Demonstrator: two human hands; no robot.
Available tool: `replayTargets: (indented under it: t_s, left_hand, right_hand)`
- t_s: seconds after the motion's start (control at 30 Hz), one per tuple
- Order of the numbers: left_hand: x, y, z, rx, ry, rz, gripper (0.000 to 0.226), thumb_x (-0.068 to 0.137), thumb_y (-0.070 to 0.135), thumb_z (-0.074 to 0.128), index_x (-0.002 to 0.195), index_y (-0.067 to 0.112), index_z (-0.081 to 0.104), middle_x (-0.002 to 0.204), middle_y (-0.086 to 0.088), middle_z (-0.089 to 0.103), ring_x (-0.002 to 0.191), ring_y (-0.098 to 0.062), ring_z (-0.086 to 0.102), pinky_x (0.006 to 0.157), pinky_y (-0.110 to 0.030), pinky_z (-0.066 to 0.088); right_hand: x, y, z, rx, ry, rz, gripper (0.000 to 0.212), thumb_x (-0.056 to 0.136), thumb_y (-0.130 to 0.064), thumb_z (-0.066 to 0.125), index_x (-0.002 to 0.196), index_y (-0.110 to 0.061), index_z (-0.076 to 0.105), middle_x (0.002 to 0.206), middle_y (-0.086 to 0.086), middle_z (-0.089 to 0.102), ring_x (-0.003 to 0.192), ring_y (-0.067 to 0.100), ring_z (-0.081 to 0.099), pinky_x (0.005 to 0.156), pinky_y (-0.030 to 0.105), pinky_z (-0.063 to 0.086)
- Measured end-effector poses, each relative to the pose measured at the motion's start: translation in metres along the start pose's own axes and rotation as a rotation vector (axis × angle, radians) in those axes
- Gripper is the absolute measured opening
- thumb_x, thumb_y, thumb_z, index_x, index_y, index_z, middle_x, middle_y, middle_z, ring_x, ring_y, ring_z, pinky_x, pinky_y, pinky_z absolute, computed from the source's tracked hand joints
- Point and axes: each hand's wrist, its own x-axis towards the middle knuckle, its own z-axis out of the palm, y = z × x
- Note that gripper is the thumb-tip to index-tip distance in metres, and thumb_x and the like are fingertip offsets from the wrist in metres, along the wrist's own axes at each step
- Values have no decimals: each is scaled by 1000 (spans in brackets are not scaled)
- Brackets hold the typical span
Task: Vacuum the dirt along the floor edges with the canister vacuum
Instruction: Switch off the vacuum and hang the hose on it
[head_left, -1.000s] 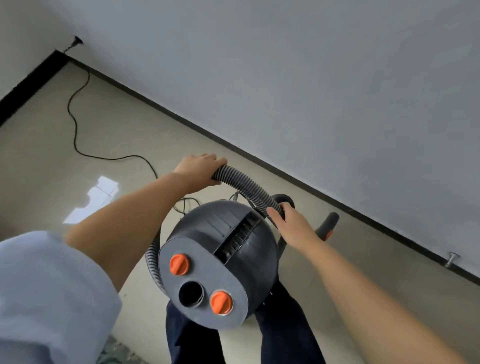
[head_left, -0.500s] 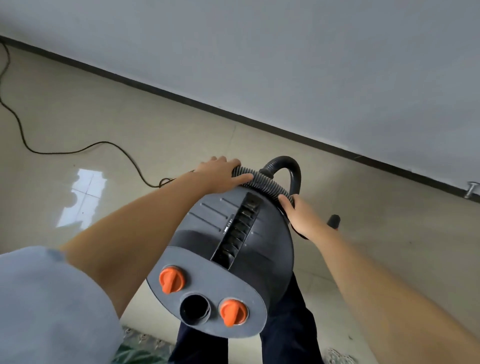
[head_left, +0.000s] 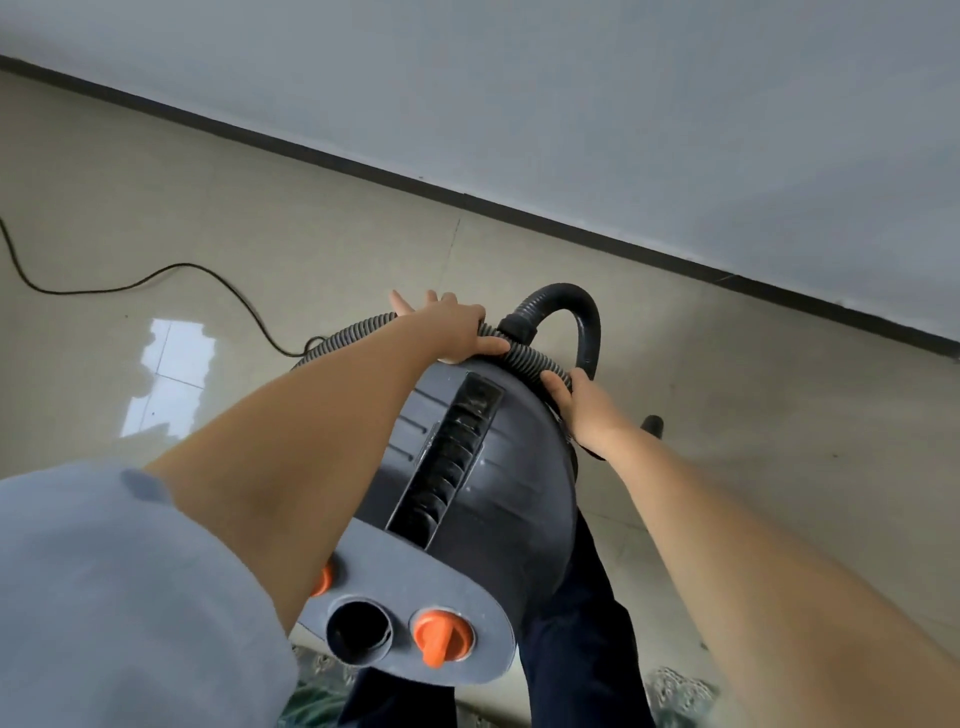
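The dark grey canister vacuum (head_left: 498, 467) hangs close in front of me, its flat end with two orange knobs (head_left: 441, 642) and a round port toward the camera. A ribbed grey hose (head_left: 524, 353) lies across its far end and joins a curved black handle tube (head_left: 582, 317). My left hand (head_left: 452, 325) rests on the hose with the thumb under it and the fingers stretched forward. My right hand (head_left: 576, 400) grips the hose near the handle tube's lower end.
A beige tiled floor meets a grey wall along a black skirting board (head_left: 519, 205). A black power cord (head_left: 156, 275) snakes over the floor at the left. My dark trouser legs (head_left: 587, 649) show below the canister, above a patterned mat (head_left: 675, 691).
The view has swung right along the wall. The canister has come closer and higher in view. My left hand has slid along the hose and its fingers have straightened.
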Motion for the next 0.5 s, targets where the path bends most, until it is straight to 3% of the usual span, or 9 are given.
replayTargets:
  t_s: [0.1,0.23,0.37,0.5]
  left_hand:
    - [-8,-1,6,-72,66,-15,63,89,66,35,137,26,41,144,-14,37,139,-35,23,111,-64,3]
    - [-40,-4,17,-245,248,67,49,95,45,42,139,25,40,146,-10,35,137,-30,27,116,-51,13]
    - [-96,-29,12,-363,216,67,50,96,36,44,142,18,36,146,-13,35,136,-30,29,110,-47,32]
    - [-166,-57,-4,-532,308,-36,46,97,35,45,138,13,41,134,-14,50,120,-29,48,97,-37,39]
  right_hand:
    - [-7,-6,-5,-27,-16,4,47,96,-55,29,108,-14,47,108,11,60,103,33,57,94,48,44]
    - [-25,-24,-27,-50,-50,-25,45,101,-41,33,128,-9,49,122,12,59,115,30,54,88,32,38]
    - [-64,-51,-59,-172,-100,-78,54,101,-40,30,148,-14,28,153,6,33,139,26,32,110,33,25]
    - [-112,-92,-89,-276,-43,-190,49,102,-31,32,146,-11,32,150,10,36,135,28,37,105,31,31]
